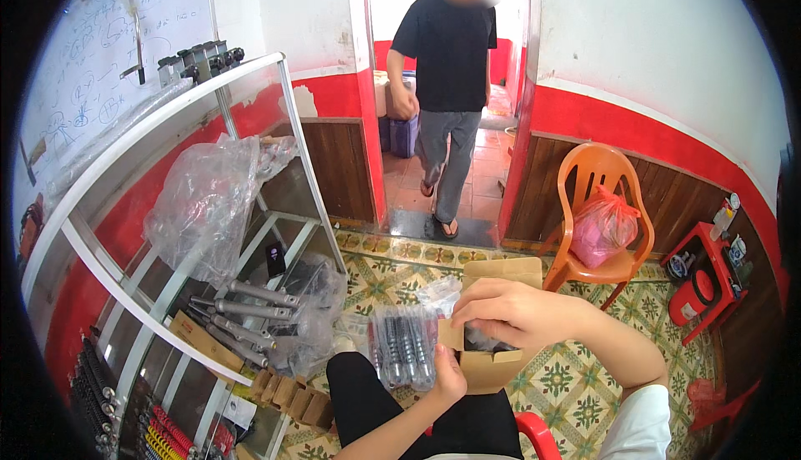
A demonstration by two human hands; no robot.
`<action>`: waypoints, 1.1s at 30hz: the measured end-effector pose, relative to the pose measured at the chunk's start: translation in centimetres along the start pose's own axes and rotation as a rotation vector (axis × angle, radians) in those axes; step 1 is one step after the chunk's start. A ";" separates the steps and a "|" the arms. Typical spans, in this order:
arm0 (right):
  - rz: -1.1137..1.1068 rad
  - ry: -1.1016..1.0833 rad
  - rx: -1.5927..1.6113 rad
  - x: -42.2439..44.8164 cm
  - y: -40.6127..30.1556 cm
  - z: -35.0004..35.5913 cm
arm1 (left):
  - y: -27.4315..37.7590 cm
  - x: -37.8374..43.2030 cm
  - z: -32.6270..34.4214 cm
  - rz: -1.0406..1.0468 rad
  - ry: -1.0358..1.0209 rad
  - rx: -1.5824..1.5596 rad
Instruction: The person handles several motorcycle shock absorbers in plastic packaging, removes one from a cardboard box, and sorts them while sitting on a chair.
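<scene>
An open cardboard box (491,375) rests at my lap with its flaps raised. My left hand (452,373) grips the box's left side, thumb against the cardboard. Over the opening is my right hand (500,310), its fingers bent down near the top left flap; whether it touches anything inside is hidden. Clear plastic and something dark show within the box. Just left of it, several shock absorbers with dark springs (403,347) lie side by side in clear plastic wrap. Another plastic bag (438,294) lies behind them.
A person (450,53) is in the doorway. On the left, a metal-framed glass shelf (150,328) carries fork tubes (253,310), a phone (275,260) and plastic bags. An orange chair (566,235) holds a pink bag (604,235); a red stool (701,235) stands at right.
</scene>
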State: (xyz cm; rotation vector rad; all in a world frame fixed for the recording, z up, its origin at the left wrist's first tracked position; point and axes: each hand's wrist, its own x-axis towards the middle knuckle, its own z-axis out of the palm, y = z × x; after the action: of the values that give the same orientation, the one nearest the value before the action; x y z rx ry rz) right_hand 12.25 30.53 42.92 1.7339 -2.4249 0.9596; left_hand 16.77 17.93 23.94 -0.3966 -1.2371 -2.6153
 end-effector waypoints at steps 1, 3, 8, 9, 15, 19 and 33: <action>0.001 -0.002 -0.008 0.1 0.7 0.1 | 0.2 0.2 0.0 0.013 -0.019 -0.003; 0.009 -0.015 0.021 0.3 1.7 0.4 | 0.1 0.4 -0.4 0.001 0.007 0.020; 0.020 -0.038 0.017 0.9 1.8 1.1 | 1.5 1.1 -0.5 -0.092 -0.132 -0.054; 0.004 -0.033 0.021 1.0 1.8 1.3 | 1.6 1.1 -0.7 -0.057 -0.165 -0.016; -0.031 -0.059 -0.069 0.8 1.0 1.4 | -3.4 0.1 -4.8 -0.018 -0.209 0.212; -0.031 -0.101 -0.096 0.8 0.9 1.7 | -3.5 -1.8 -5.5 -0.029 -0.191 0.276; -0.046 -0.177 -0.141 3.4 -1.0 4.0 | -12.6 -4.9 -12.9 0.171 -0.033 0.555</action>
State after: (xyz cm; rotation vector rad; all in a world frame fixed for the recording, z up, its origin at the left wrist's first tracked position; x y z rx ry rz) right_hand 13.09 25.54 41.30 1.8885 -2.4733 0.6376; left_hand 15.57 16.12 5.36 -0.4141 -1.7708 -2.0174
